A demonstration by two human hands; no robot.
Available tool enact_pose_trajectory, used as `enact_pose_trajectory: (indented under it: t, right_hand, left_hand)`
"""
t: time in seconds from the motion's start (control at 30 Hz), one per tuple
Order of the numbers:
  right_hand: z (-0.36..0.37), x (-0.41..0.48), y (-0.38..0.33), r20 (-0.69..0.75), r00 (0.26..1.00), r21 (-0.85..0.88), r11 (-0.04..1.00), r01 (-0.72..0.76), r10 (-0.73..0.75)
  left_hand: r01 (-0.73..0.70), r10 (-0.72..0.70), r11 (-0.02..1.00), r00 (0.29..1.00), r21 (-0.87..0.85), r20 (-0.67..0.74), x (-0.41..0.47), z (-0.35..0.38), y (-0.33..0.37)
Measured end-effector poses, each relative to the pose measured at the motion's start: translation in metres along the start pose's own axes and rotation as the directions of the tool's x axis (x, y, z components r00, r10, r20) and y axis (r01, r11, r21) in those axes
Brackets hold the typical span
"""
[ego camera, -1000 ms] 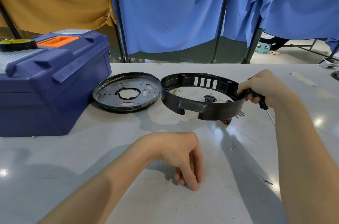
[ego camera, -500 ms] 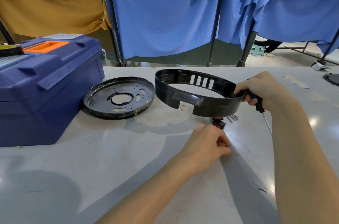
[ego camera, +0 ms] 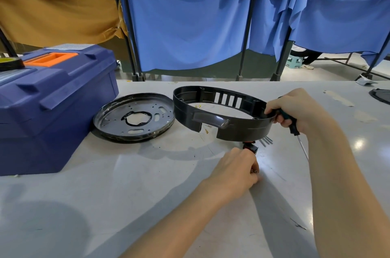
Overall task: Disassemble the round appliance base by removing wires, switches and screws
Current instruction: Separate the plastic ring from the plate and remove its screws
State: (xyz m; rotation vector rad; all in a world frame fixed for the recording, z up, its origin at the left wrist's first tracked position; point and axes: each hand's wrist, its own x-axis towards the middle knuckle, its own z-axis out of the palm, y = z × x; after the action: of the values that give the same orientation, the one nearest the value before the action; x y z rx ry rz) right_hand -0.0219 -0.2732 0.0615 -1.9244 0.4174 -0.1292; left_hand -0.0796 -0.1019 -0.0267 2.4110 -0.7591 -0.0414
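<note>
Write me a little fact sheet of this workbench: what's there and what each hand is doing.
Setting: grey table, blue curtains behind
Right hand: grips a screwdriver and holds the rim of the black plastic ring
Left hand: fingers curled at the table, pinching a small shiny part, too small to identify
Below the ring's near edge: red-and-black switch, thin metal pins beside it
Left of the ring: round metal plate, lying flat
Far left: closed blue toolbox

Right hand (ego camera: 295, 109) gripping black ring (ego camera: 242, 130), left hand (ego camera: 234, 171) near switch (ego camera: 250, 147)
</note>
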Motion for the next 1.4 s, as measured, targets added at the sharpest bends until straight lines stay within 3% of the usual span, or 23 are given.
enact_pose_trajectory:
  t: [0.4, 0.57, 0.7, 0.97, 1.2, 1.4]
  right_hand:
    - [0.004, -0.004, -0.005, -0.02, 1.0, 0.047, 0.999, -0.016, 0.017]
    - [0.007, -0.006, -0.005, -0.028, 1.0, 0.06, 0.998, -0.003, 0.005]
    - [0.009, -0.004, -0.005, -0.034, 0.999, 0.054, 0.999, -0.009, 0.011]
    - [0.007, -0.001, -0.002, -0.037, 0.999, 0.062, 0.998, -0.012, 0.014]
    - [0.008, -0.003, -0.005, -0.039, 0.999, 0.048, 0.998, -0.028, 0.03]
    - [0.006, -0.006, -0.006, -0.039, 0.999, 0.037, 0.999, -0.032, 0.033]
  left_hand:
    - [0.026, -0.027, 0.999, 0.998, -0.025, -0.05, 0.015, 0.008, 0.005]
    - [-0.063, 0.078, 0.993, 0.987, 0.102, -0.143, 0.036, 0.023, 0.015]
    - [-0.046, 0.085, 0.979, 0.977, 0.197, -0.196, 0.056, 0.035, 0.017]
    - [-0.096, 0.177, 0.887, 0.974, 0.452, -0.14, 0.063, 0.045, 0.015]
    - [-0.15, 0.208, 0.847, 0.976, 0.509, -0.06, 0.051, 0.033, 0.015]
    - [-0.153, 0.249, 0.829, 0.962, 0.539, -0.11, 0.032, 0.017, 0.008]
